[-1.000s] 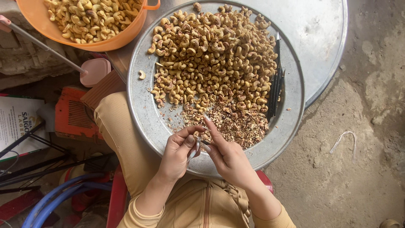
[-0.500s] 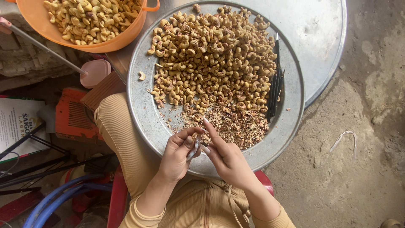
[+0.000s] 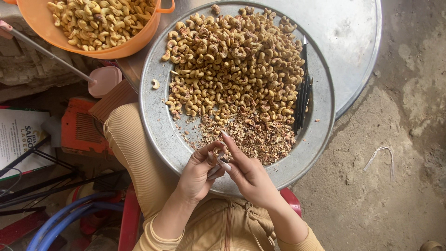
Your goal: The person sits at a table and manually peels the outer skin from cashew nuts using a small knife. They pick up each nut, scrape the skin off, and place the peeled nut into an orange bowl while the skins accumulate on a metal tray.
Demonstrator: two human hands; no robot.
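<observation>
A round metal tray (image 3: 158, 125) rests on my lap, heaped with unpeeled cashew nuts (image 3: 232, 65). A patch of brown skin scraps (image 3: 253, 135) lies at its near side. My left hand (image 3: 197, 172) and my right hand (image 3: 246, 169) meet over the tray's near rim. Between their fingertips they pinch one small cashew, with a thin metal blade showing under the left fingers. Which hand holds the blade is hard to tell.
An orange bowl (image 3: 51, 37) of peeled cashews stands at the top left. Dark slim tools (image 3: 303, 88) lie along the tray's right side. A second metal lid (image 3: 353, 42) sits behind. One loose nut (image 3: 155, 83) lies near the tray's left rim. Concrete floor (image 3: 395, 176) at right.
Both hands stay over the tray's near rim; the fingers shift slightly as they work the small nut between them.
</observation>
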